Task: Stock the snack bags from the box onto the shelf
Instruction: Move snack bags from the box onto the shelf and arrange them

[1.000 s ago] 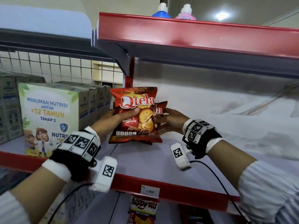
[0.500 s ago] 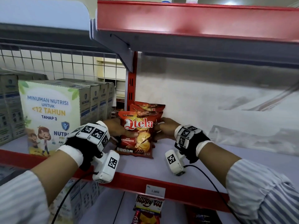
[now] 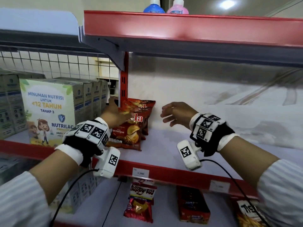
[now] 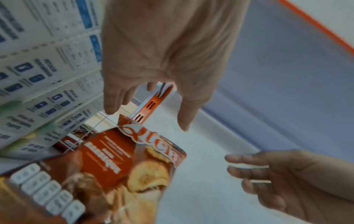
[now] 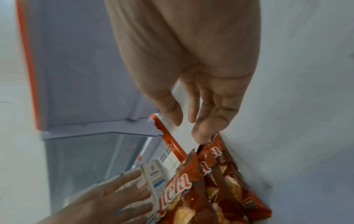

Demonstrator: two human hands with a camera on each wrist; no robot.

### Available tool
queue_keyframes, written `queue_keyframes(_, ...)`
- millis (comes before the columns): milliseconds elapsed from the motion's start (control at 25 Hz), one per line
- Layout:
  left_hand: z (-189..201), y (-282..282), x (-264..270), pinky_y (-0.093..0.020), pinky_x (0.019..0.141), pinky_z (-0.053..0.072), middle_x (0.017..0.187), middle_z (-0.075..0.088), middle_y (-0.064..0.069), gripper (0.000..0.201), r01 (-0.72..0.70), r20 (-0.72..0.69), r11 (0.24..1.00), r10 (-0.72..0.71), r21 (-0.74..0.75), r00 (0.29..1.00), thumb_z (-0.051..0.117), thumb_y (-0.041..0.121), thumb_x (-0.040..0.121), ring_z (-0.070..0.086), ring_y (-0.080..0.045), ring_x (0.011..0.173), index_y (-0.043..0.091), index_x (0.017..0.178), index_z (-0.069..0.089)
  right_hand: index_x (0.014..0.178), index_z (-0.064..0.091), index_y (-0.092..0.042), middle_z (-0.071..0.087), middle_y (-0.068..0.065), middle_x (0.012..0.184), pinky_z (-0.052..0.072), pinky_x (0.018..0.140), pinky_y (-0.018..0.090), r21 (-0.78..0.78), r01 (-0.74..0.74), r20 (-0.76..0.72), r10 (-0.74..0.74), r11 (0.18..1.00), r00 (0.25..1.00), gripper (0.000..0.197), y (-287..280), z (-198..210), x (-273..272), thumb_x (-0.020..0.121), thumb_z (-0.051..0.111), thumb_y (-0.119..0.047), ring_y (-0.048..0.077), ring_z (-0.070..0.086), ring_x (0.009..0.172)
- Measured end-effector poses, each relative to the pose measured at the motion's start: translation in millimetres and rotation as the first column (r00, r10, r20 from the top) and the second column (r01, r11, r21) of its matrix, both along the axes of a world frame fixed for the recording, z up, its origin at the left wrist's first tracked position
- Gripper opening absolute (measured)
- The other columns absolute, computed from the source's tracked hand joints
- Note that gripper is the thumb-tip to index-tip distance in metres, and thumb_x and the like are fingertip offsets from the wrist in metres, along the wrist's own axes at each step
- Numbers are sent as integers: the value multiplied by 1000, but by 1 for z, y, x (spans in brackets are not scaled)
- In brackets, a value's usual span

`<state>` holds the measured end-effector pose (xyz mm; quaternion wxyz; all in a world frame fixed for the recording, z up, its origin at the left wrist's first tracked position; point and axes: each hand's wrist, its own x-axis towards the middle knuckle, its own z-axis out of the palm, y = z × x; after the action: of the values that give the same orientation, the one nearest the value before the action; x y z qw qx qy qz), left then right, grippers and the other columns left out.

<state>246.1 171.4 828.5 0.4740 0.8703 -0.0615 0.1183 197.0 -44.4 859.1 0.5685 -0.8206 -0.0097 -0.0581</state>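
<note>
Red-edged shelf (image 3: 172,175) carries the snack bags (image 3: 131,128) upright at its back left corner, beside the milk cartons (image 3: 49,110); the left hand (image 3: 114,115) rests loosely spread against the front bag, the right hand (image 3: 177,113) hangs relaxed and empty, apart from them. Left wrist view: fingers (image 4: 113,98) straight above the bag, gripping nothing. Right wrist view: fingertips (image 5: 203,133) just beside the rear bag. Unsupported, the leaning bags could slump forward.
</note>
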Motion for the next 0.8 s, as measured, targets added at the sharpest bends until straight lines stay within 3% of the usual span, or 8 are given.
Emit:
queue_keyframes(80,-3,-17,-31,-33,93,50,120,60,-5,49,17,122,992,-1,-126,993,71,29,83,59,-22,108,17,124,48,94,55,-7,62,9,78,35,42,22,-14,11,103,-9,1000,995,10,-5,0,-26,87,56,0,19,53,56)
queue_keyframes(160,-15,-36,-62,-24,69,52,89,65,2,11,15,172,981,19,-195,985,65,28,87,61,-14,78,21,90,57,88,55,-9,60,5,70,31,40,21,-38,18,180,-11,999,984,8,-8,-11,-51,86,58,-3,15,49,52)
queue_keyframes(240,-35,-51,-89,-28,62,46,68,60,1,21,3,186,970,44,-243,982,61,29,90,56,-16,61,20,73,54,81,55,-14,59,0,64,32,38,19,-71,17,233,0,997,972,10,-11,-32,-73,86,59,-7,12,48,51)
queue_keyframes(320,-64,-65,-119,-30,61,44,60,54,0,27,-6,184,965,56,-261,981,60,27,91,51,-16,55,18,68,50,76,55,-19,60,-2,63,40,46,18,-124,14,279,21,992,960,13,-16,-61,-95,86,61,-12,11,51,53)
queue_keyframes(480,-122,-75,-166,-36,60,44,60,48,-3,26,17,140,949,29,-315,990,60,24,91,49,-21,58,13,71,49,75,55,-23,61,0,69,46,64,26,-166,14,298,36,986,954,15,-18,-126,-132,84,65,-16,9,53,61)
queue_keyframes(720,-195,-83,-197,-24,52,41,60,45,-4,25,7,-19,950,-13,-313,1000,58,19,92,44,-17,53,12,71,47,74,53,-23,61,7,74,49,70,34,-54,33,143,-25,998,989,21,-35,-204,-170,86,63,-10,18,56,70)
queue_keyframes(800,-227,-84,-204,-28,61,44,64,51,-3,18,-16,-90,954,-11,-300,996,59,15,91,49,-20,61,12,75,51,74,53,-21,60,6,73,49,70,35,-35,75,62,-73,997,995,20,-42,-233,-183,86,63,-9,19,56,71)
